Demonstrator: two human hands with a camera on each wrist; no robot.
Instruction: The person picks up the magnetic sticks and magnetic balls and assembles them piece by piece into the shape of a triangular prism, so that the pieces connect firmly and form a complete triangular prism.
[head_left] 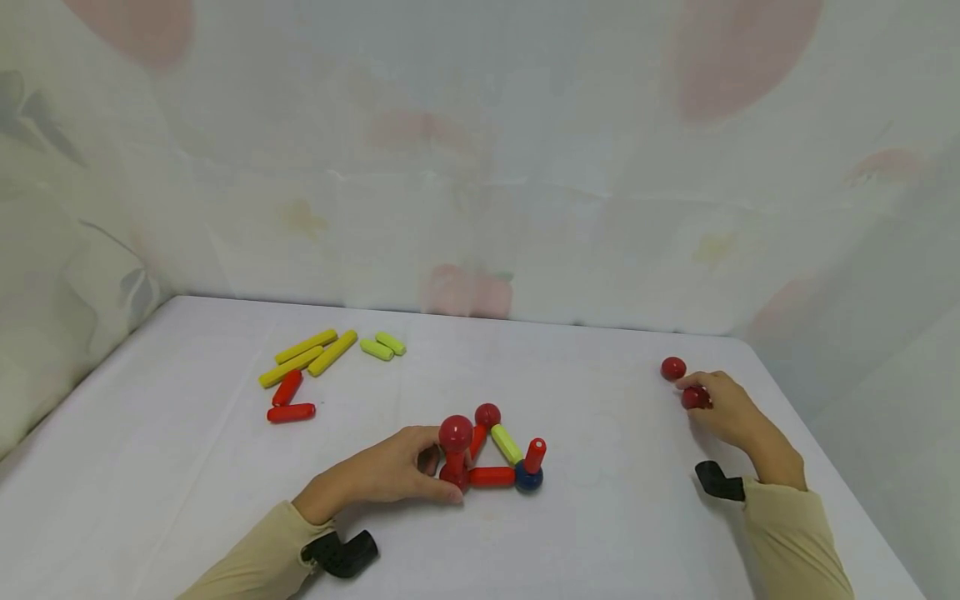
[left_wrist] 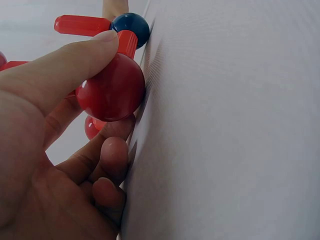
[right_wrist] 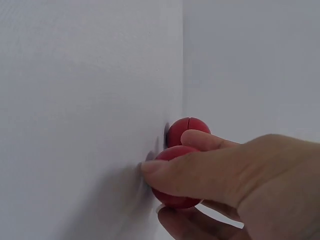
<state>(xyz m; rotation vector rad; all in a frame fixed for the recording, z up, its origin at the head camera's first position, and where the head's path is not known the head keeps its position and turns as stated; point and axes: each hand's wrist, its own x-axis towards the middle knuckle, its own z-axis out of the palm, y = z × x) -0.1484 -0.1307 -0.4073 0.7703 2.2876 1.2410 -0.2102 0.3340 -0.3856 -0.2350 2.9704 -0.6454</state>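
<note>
A triangular frame of balls and rods lies on the table in the head view. It joins a red ball [head_left: 487, 415], a blue ball [head_left: 528, 477], a lime rod [head_left: 506, 444] and red rods [head_left: 492, 477]. One short red rod [head_left: 535, 455] rises from the blue ball. Above the near left corner, another red ball [head_left: 455, 434] tops an upright rod. My left hand [head_left: 397, 468] grips that corner's red ball [left_wrist: 112, 90] between thumb and fingers. Far to the right, my right hand [head_left: 727, 410] pinches a loose red ball [right_wrist: 175, 195], close to another red ball [head_left: 673, 368].
Several yellow rods [head_left: 298, 360] lie at the back left, with two lime rods [head_left: 382, 345] beside them. Two red rods [head_left: 291, 412] are nearer. Patterned cloth [head_left: 480, 208] hangs behind the white table [head_left: 600, 533].
</note>
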